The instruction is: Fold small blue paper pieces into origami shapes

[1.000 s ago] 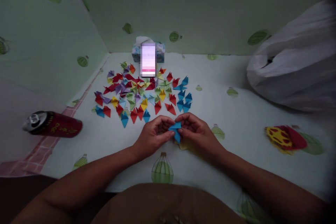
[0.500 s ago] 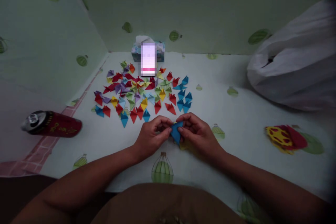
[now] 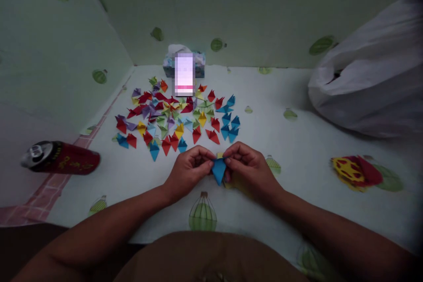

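Observation:
A small piece of blue folded paper (image 3: 218,172) hangs point-down between my two hands. My left hand (image 3: 190,169) pinches its left upper edge between thumb and fingers. On the other side, my right hand (image 3: 249,169) pinches the right upper edge, with the rest of the fingers curled. Something yellow (image 3: 220,155) shows just behind the top of the blue paper, and more yellow lies under my right hand; what it is I cannot make out. Just beyond my hands lie many small folded paper birds (image 3: 173,142) in red, blue, green, purple and yellow.
A phone (image 3: 184,72) with a blurred bright screen leans on a tissue box (image 3: 200,64) at the back. To the left, a red can (image 3: 66,157) lies on its side. At the right are a white plastic bag (image 3: 363,88) and a red-and-yellow item (image 3: 357,172).
The blue folded paper has turned from slanting to facing me squarely, its tip now pointing down. My fingers have shifted to its two upper corners. The whole view has slid slightly.

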`<state>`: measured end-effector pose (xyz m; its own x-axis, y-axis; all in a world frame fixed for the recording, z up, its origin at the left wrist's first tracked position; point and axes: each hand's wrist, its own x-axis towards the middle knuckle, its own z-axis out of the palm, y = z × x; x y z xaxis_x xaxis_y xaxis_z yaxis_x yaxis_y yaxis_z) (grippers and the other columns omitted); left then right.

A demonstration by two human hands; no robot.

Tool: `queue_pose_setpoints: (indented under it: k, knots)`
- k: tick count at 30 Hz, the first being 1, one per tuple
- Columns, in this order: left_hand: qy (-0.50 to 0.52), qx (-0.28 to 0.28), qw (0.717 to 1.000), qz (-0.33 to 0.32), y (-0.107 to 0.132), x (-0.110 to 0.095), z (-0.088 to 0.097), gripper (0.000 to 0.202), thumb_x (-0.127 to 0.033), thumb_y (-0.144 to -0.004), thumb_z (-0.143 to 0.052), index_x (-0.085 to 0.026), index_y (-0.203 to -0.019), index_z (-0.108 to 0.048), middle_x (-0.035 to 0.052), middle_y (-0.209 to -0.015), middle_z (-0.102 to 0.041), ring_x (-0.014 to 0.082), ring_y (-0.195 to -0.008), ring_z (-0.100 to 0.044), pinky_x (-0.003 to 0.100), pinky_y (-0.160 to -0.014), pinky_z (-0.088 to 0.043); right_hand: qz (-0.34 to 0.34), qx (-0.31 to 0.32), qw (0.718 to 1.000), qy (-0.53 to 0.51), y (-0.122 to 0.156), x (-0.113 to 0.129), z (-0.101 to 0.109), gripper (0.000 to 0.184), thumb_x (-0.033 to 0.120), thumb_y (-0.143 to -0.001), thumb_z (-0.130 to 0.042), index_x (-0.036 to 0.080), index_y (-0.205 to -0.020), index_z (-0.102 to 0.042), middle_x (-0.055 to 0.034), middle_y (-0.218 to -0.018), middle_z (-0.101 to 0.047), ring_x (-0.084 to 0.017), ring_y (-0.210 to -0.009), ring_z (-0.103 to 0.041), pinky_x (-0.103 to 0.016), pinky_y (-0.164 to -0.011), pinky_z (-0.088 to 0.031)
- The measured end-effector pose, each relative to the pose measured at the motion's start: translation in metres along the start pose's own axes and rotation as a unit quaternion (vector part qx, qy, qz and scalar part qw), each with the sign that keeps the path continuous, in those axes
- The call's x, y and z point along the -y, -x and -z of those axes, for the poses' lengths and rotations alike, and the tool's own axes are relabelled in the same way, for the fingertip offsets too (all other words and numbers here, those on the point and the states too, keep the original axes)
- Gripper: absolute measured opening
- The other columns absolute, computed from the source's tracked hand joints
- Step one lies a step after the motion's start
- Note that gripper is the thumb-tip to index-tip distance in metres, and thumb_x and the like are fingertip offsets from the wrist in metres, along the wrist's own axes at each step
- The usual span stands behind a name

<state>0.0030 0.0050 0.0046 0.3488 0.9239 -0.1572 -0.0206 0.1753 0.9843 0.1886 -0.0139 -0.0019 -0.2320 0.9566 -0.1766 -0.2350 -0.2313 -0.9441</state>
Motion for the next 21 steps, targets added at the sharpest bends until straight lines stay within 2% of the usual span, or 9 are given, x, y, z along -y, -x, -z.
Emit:
queue_pose_setpoints:
  k: [4, 8, 15, 21]
  knots:
    - [0.034, 0.011, 0.999, 0.03, -0.0008, -0.0027, 0.0006, 0.013, -0.023, -0.076, -0.071, -0.015, -0.083, -0.064, -0.0012, -0.064, -0.065, 0.0112, -0.058, -0.062, 0.024, -0.059, -0.051, 0.008, 0.008, 1.0, -0.01, -0.0006, -0.0017, 0.0014, 0.005, 0.022, -0.086, -0.066, 0.018, -0.087, -0.064, 0.0026, -0.054, -0.067, -0.012, -0.048, -0.062, -0.024, -0.051, -0.05]
    - [0.048, 0.017, 0.998, 0.032, -0.0002, -0.0024, 0.0015, 0.012, -0.023, -0.075, -0.071, -0.015, -0.082, -0.065, -0.001, -0.062, -0.066, 0.0112, -0.057, -0.062, 0.023, -0.058, -0.05, 0.019, 0.019, 1.0, 0.005, 0.0002, -0.0007, 0.003, 0.005, 0.021, -0.086, -0.064, 0.019, -0.086, -0.069, 0.002, -0.056, -0.068, -0.012, -0.05, -0.063, -0.025, -0.053, -0.051]
    - [0.057, 0.009, 0.998, 0.033, 0.0006, 0.0028, 0.0036, 0.009, -0.023, -0.076, -0.069, -0.015, -0.081, -0.067, -0.0009, -0.064, -0.065, 0.0107, -0.058, -0.06, 0.023, -0.058, -0.048, 0.063, 0.038, 0.994, 0.081, 0.003, 0.0079, 0.0047, 0.006, 0.017, -0.084, -0.063, 0.018, -0.083, -0.068, 0.0007, -0.059, -0.069, -0.013, -0.053, -0.065, -0.027, -0.055, -0.052]
    - [0.051, 0.009, 0.998, 0.029, 0.0002, 0.0006, 0.0025, 0.013, -0.025, -0.078, -0.07, -0.015, -0.083, -0.065, -0.0013, -0.066, -0.063, 0.0097, -0.058, -0.057, 0.022, -0.058, -0.047, 0.062, 0.04, 0.996, 0.057, 0.0026, 0.0043, 0.0055, 0.007, 0.018, -0.087, -0.06, 0.019, -0.083, -0.067, 0.001, -0.06, -0.068, -0.012, -0.054, -0.064, -0.026, -0.056, -0.051]
